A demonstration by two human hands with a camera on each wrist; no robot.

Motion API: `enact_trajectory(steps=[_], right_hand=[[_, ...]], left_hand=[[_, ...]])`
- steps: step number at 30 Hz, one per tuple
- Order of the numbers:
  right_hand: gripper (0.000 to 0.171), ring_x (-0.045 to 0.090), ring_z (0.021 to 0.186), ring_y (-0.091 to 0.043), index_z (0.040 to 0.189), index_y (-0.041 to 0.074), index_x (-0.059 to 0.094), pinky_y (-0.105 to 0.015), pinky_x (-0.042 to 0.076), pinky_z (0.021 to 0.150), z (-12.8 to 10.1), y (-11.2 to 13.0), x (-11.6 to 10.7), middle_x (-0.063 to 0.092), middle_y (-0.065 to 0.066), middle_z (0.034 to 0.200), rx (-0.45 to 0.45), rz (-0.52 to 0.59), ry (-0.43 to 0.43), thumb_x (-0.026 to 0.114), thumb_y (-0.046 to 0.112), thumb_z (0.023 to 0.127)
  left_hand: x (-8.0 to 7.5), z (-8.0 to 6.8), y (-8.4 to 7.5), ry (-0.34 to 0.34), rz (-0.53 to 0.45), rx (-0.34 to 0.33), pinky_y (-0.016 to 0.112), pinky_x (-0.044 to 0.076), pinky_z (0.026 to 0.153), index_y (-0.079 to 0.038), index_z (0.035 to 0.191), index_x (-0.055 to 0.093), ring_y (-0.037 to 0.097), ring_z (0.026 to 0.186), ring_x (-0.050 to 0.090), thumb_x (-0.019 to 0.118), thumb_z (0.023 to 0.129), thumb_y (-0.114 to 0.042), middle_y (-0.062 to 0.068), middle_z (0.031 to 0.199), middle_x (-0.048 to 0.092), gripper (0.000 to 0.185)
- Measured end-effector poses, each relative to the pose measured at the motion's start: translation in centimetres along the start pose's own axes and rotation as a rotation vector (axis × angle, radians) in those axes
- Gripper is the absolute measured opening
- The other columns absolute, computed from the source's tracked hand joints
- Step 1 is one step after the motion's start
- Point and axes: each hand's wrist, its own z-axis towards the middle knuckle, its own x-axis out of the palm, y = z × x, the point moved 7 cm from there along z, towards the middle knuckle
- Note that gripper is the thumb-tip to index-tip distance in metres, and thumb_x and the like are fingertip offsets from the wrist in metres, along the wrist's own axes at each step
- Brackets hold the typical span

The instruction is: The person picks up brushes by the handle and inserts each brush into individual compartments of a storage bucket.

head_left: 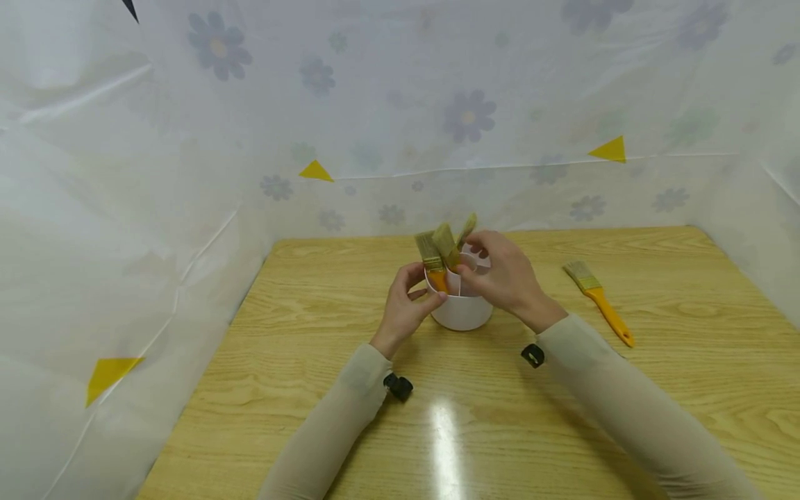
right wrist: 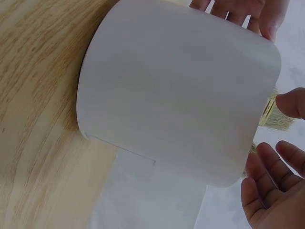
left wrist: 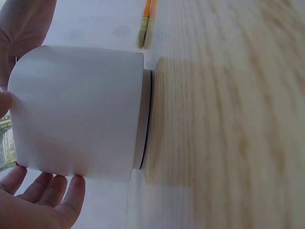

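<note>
A white round divided holder (head_left: 462,314) stands on the table, with several paintbrushes (head_left: 428,251) upright in it, bristles up. My left hand (head_left: 406,305) grips the holder's left side, thumb near the front rim, fingertips (left wrist: 74,195) on its wall in the left wrist view. My right hand (head_left: 507,274) is over the holder's right side. In the right wrist view its thumb (right wrist: 293,102) overlaps the bristles of one brush, and its fingers (right wrist: 274,176) lie loosely bent and apart. The brush handles are mostly hidden inside the holder.
Another paintbrush (head_left: 603,305) with a yellow-orange handle lies on the wooden table (head_left: 300,389) to the right. White flower-patterned sheeting (head_left: 400,104) stands behind the table, with plain sheeting at the left. Yellow tape pieces (head_left: 115,378) are stuck to it.
</note>
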Motion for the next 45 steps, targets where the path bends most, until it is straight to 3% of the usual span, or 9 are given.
enact_trajectory(steps=[18,33,45], right_hand=[[0.039,0.058,0.083,-0.028,0.111,-0.001,0.061,-0.043,0.048,0.070,-1.5,-0.5,-1.5,0.063,-0.014,0.098,-0.034,0.027,-0.065,0.075,0.016,0.079],[0.042,0.056,0.088,-0.027,0.117,0.002,0.058,-0.046,0.048,0.073,-2.8,-1.6,-2.3,0.061,-0.013,0.104,0.048,0.031,-0.045,0.074,0.018,0.083],[0.041,0.057,0.085,-0.026,0.115,-0.001,0.059,-0.042,0.046,0.076,-3.7,-2.2,-3.4,0.063,-0.014,0.100,0.023,0.052,-0.121,0.076,0.010,0.079]], left_hand=[[0.0,0.0,0.1,0.000,0.002,0.001,0.056,0.038,0.102,0.008,0.136,0.039,0.037,0.127,0.042,0.069,0.086,-0.004,0.024,0.137,0.044,0.059],[0.0,0.0,0.1,0.010,0.001,-0.003,0.055,0.037,0.102,0.007,0.136,0.039,0.036,0.128,0.041,0.069,0.086,-0.005,0.023,0.137,0.043,0.059],[0.0,0.0,0.0,0.005,-0.003,0.002,0.056,0.037,0.102,0.008,0.136,0.039,0.037,0.128,0.041,0.069,0.086,-0.004,0.023,0.138,0.043,0.059]])
